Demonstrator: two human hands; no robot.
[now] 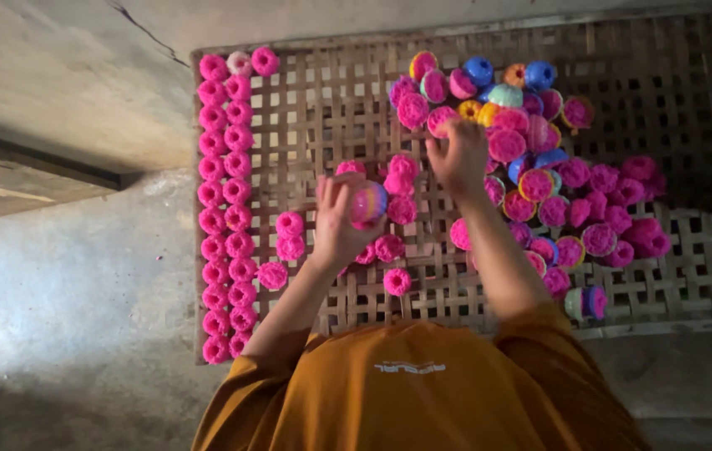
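My left hand grips a small round mould with pink filling, held just above a woven bamboo tray. My right hand reaches further out, its fingers curled at the edge of a heap of pink cakes in coloured moulds; whether it grips one I cannot tell. Two neat columns of pink cakes line the tray's left edge. A few loose pink cakes lie between the columns and my hands.
The tray rests on a grey concrete floor. A dark step or ledge runs at the left. My orange shirt fills the bottom of the view. Blue, yellow and orange moulds top the heap at the far side.
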